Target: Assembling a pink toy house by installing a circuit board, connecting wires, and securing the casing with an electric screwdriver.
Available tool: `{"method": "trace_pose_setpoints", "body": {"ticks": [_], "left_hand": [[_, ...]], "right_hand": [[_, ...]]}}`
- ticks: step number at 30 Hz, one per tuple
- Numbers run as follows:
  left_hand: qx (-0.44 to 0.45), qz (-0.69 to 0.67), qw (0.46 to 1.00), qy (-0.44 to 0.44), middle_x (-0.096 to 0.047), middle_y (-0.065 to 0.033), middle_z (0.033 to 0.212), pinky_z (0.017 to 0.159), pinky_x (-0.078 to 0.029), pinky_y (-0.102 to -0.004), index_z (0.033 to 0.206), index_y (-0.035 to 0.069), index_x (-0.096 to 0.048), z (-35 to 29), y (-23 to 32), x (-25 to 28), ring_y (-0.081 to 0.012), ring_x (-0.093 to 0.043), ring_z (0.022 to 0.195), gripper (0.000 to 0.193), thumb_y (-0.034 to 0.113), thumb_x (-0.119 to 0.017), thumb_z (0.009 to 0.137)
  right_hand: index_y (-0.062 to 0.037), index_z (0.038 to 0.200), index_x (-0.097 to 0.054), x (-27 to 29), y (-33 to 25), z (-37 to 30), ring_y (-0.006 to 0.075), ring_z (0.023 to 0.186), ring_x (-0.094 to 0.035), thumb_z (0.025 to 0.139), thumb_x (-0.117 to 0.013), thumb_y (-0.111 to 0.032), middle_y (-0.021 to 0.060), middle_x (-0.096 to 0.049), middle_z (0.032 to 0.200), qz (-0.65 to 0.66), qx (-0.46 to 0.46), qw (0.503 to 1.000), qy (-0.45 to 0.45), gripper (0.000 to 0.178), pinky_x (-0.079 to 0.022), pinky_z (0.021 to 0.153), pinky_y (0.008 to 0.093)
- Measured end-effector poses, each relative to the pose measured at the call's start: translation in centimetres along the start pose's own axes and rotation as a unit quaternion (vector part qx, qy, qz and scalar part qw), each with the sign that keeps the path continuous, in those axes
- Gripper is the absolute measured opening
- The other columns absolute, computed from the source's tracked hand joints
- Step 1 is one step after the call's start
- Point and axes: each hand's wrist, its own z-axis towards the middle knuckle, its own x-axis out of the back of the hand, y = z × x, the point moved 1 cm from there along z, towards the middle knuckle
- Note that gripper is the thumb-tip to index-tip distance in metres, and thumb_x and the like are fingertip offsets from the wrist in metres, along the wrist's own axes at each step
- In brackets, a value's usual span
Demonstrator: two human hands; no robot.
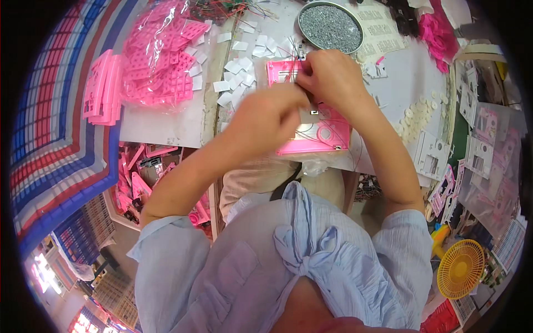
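While both hands bend over the shallow rectangular pink plastic housing [340, 133] at the front edge of the pale worktop [388, 91], the thin dark and reddish wires [357, 145] seem the likeliest source of trouble. Some cross the housing's interior and others trail over its right side, so a finger or wrist could snag a loop and pull a joint loose, or a strand could get pinched against the rim.

The left hand [269, 116] is curled above the housing's left side and blurred; whether it grips anything cannot be told. The right hand [336, 77] has its fingers bent down toward the upper part of the housing, but the fingertips are hidden, so what they grasp, if anything, cannot be told either.

Just beyond the right hand stands a round metal dish [299, 26] filled with small grey metal pieces [329, 28]; a knock from the knuckles could spill some, and strays might lodge inside the housing. The loose white square pieces [236, 72] to the left could cling to a forearm or scatter. Crumpled clear plastic film [315, 167] shows at the housing's near edge; should it lie underneath, the housing could slide or rock under pressure.
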Motion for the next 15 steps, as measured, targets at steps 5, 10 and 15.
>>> {"method": "trace_pose_setpoints", "body": {"ticks": [5, 10, 15], "left_hand": [[-0.039, 0.221, 0.956, 0.187, -0.065, -0.0121, 0.088, 0.074, -0.050, -0.0404, 0.093, 0.005, -0.068, 5.7, -4.2, 0.8, -0.0310, -0.063, 0.080, 0.019, 0.020, -0.068, 0.082], [-0.002, 0.218, 0.958, 0.189, -0.064, -0.0118, 0.085, 0.072, -0.050, -0.0396, 0.090, 0.005, -0.073, 6.0, -5.3, 0.0, -0.0296, -0.064, 0.078, 0.020, 0.023, -0.070, 0.080], [0.008, 0.157, 0.962, 0.223, -0.064, -0.0103, 0.083, 0.070, -0.050, -0.0393, 0.093, 0.006, -0.075, 5.8, -5.7, -0.4, -0.0261, -0.064, 0.074, 0.020, 0.022, -0.071, 0.080]], "right_hand": [[0.0009, 0.079, -0.068, -0.3, 0.3, -1.0, 0.0393, 0.071, -0.068, 0.079, -0.068, -0.023, 0.0198, -0.069, 0.073, 0.081, -0.022, 0.994, 0.066, 0.024, -0.055, 0.067, 0.0485], [-0.0003, 0.079, -0.065, -0.2, 0.1, -3.1, 0.0296, 0.061, -0.067, 0.081, -0.069, -0.019, 0.0159, -0.067, 0.067, 0.266, -0.077, 0.956, 0.102, 0.019, -0.052, 0.060, 0.0405], [-0.0036, 0.084, -0.065, -1.4, -0.3, -5.0, 0.0219, 0.073, -0.065, 0.078, -0.070, -0.007, 0.0077, -0.068, 0.083, 0.336, 0.046, 0.936, 0.099, 0.008, -0.053, 0.066, 0.0345]]}}
